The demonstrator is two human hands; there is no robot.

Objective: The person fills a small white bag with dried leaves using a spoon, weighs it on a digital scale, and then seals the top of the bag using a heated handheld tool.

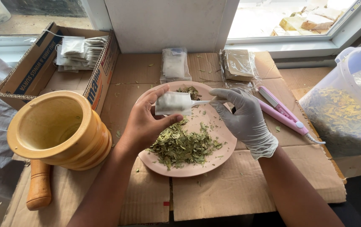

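My bare left hand holds a small white sachet upright over a pink plate. My right hand, in a pale grey glove, pinches the handle of a small white spoon whose bowl end goes into the sachet's open side. A heap of crushed green dried leaves lies on the plate under both hands, with a smaller clump at the plate's far rim.
A yellow wooden mortar with its pestle stands left. A cardboard box holds white sachets. Two clear packets lie behind the plate, a pink sealer tool to its right. A clear tub of leaves stands far right.
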